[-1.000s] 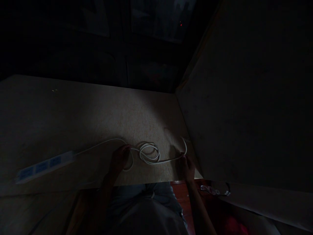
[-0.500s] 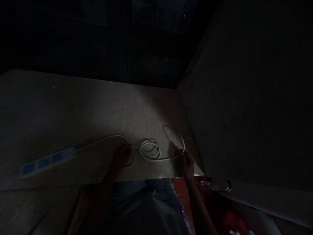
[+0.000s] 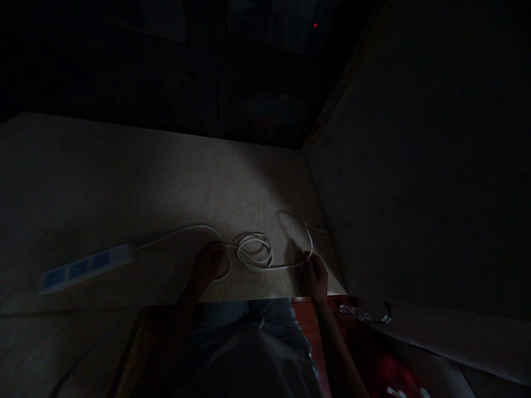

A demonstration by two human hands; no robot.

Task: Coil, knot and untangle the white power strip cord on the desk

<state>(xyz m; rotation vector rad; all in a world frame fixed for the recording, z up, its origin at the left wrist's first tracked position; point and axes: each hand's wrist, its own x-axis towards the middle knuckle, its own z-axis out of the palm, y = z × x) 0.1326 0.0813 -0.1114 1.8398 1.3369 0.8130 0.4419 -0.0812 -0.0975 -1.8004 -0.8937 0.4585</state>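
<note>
A white power cord (image 3: 255, 269) lies on the table, its middle wound into a small loose coil between my hands. My left hand (image 3: 207, 262) is closed on the cord just left of the coil, where a loop bends down past the fingers. To the right of the coil my right hand (image 3: 314, 275) pinches the cord, which curves up from the fingertips and runs toward the side panel. At the far left the cord joins a white power strip (image 3: 87, 268) with blue socket faces. Dim light hides the details of my fingers.
The pale table (image 3: 199, 177) ends at its front edge by my lap. A tall dark panel (image 3: 415, 166) rises along the right side. Below right, a red floor (image 3: 311, 331) shows, with a dark cable (image 3: 375, 320) and a red item (image 3: 392, 370).
The view has shifted slightly, so the power strip appears a little further right and higher. Both hands keep their grip on the cord, and the coil looks nearly the same.
</note>
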